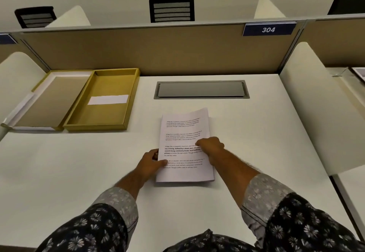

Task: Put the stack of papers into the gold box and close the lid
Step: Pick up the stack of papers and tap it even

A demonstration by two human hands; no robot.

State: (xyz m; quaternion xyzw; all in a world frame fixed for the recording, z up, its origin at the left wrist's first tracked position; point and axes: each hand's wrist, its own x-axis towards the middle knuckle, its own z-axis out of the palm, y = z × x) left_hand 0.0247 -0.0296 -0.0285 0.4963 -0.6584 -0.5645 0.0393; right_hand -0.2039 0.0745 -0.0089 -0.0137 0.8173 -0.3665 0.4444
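A stack of printed papers (184,131) lies on the white desk in front of me, its far end slightly lifted. My left hand (151,160) pinches the stack's left edge, thumb on top. My right hand (210,147) rests closed over the right edge, fingers curled around it. The open gold box (130,101) sits at the far left of the desk, with a white slip (108,99) inside. Its lid (47,99) lies upturned to the left of the box, touching it.
A grey cable hatch (201,89) is set into the desk beyond the papers. A tan partition (158,52) with a blue "304" sign (268,29) closes the back. White side dividers (308,103) flank the desk. Black chairs stand behind the partition.
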